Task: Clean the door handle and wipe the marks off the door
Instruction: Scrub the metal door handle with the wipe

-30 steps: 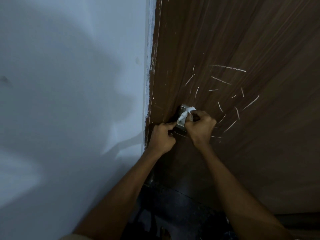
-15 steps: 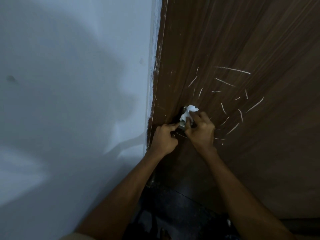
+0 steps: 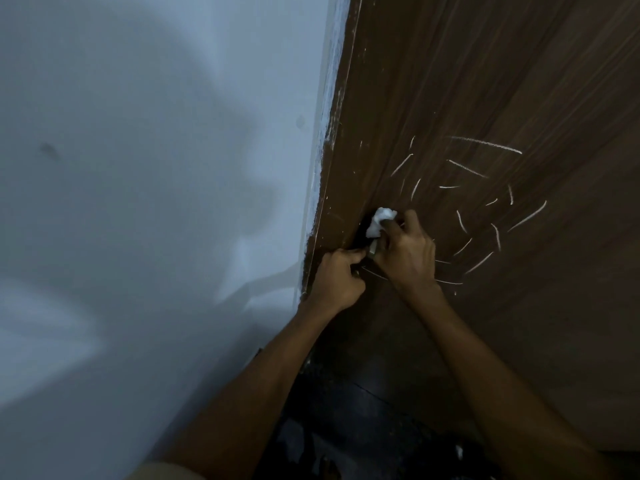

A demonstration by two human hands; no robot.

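A dark brown wooden door [image 3: 485, 81] fills the right half of the head view. Several white chalk-like marks [image 3: 467, 168] fan out above and right of the handle. The metal door handle [image 3: 372, 249] is almost fully hidden by my hands; only a small bright piece shows. My right hand [image 3: 405, 247] is shut on a crumpled white tissue [image 3: 381, 220] and presses it on the handle's top. My left hand [image 3: 337, 278] is closed just below and left, its fingertips at the handle's lower end.
A pale blue-white wall [image 3: 156, 202] takes up the left half, meeting the door along the paint-smeared frame edge [image 3: 329, 161]. Dark floor [image 3: 363, 427] lies below between my forearms.
The tissue has bunched from a thin strip into a wad at the top of the handle. My right hand shifted slightly up along the handle. The left hand stayed put.
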